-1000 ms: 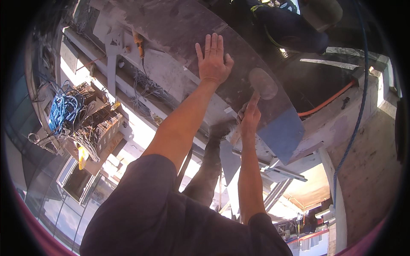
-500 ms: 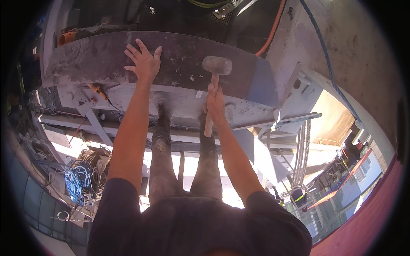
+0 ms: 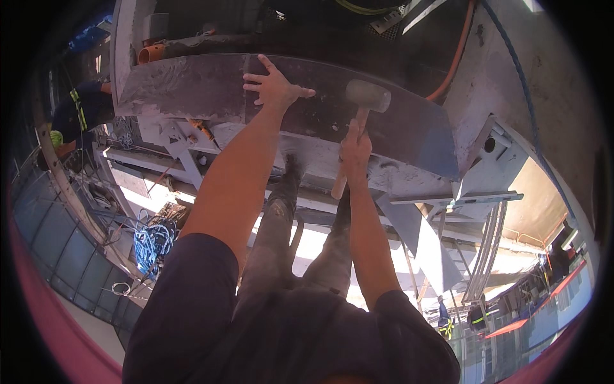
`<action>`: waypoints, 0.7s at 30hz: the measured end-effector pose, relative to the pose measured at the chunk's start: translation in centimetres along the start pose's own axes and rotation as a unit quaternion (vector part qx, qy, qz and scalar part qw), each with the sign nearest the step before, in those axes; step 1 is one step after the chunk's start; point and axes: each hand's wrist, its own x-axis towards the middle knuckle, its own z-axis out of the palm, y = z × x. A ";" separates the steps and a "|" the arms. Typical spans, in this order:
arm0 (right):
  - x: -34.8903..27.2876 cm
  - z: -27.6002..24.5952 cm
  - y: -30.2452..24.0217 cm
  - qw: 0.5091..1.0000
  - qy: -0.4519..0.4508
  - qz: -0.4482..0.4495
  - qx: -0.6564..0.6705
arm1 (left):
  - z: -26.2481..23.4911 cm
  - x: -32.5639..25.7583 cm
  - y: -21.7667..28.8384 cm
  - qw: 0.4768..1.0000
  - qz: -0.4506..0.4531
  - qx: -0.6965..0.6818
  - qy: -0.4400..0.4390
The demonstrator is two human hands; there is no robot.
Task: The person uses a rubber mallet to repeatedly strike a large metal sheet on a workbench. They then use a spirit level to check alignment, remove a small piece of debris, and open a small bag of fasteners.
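My left hand (image 3: 275,89) lies open on a dark, dusty curved slab (image 3: 192,80), its fingers and thumb spread wide. The fingertips reach a thin seam that crosses the slab. My right hand (image 3: 355,152) grips the wooden handle of a mallet (image 3: 369,96) with a pale, thick, rounded head. That head is over the slab, to the right of my left hand; whether it touches the surface I cannot tell.
A yellow-orange power tool (image 3: 203,130) lies below the slab's left part. Blue rope (image 3: 152,246) is bundled at lower left. A metal bar (image 3: 483,199) extends at right, near a hanging blue rope (image 3: 521,73). A co-worker's dark sleeve (image 3: 86,109) shows at far left.
The whole view has swung, so the slab sits farther right in it. My left hand has turned, its thumb now stretched out to the right. The mallet stays in my right hand, its head tilted more.
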 end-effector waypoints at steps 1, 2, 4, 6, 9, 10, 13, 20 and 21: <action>-1.4 -0.1 -1.0 0.999 -0.006 0.019 0.050 | 0.0 -0.1 0.3 1.000 -0.004 -0.005 -0.004; -1.3 0.6 -0.4 0.998 0.007 -0.005 0.069 | -0.3 -0.1 0.3 1.000 -0.008 -0.010 -0.007; -0.2 2.3 3.1 0.990 0.060 -0.102 0.074 | -0.8 -0.1 0.9 1.000 -0.008 -0.010 -0.003; 0.5 2.3 3.7 0.990 0.069 -0.122 0.025 | -0.6 -0.2 0.5 1.000 -0.006 -0.010 -0.006; 1.3 1.7 2.0 0.999 0.006 -0.034 0.002 | -0.5 0.2 0.5 1.000 -0.001 -0.009 0.003; 0.1 1.7 1.4 0.998 0.007 -0.036 0.043 | -0.4 0.2 0.2 1.000 -0.003 -0.004 0.007; 0.0 2.5 2.1 0.996 0.017 0.020 0.085 | -0.2 0.2 0.3 1.000 0.002 0.006 0.004; 0.1 -1.4 1.1 0.994 -0.017 0.001 0.110 | 1.0 0.4 -0.1 0.997 0.031 0.061 0.046; -0.5 -3.8 1.3 0.990 0.026 0.020 0.134 | 1.4 1.4 -1.5 0.994 0.051 0.070 0.059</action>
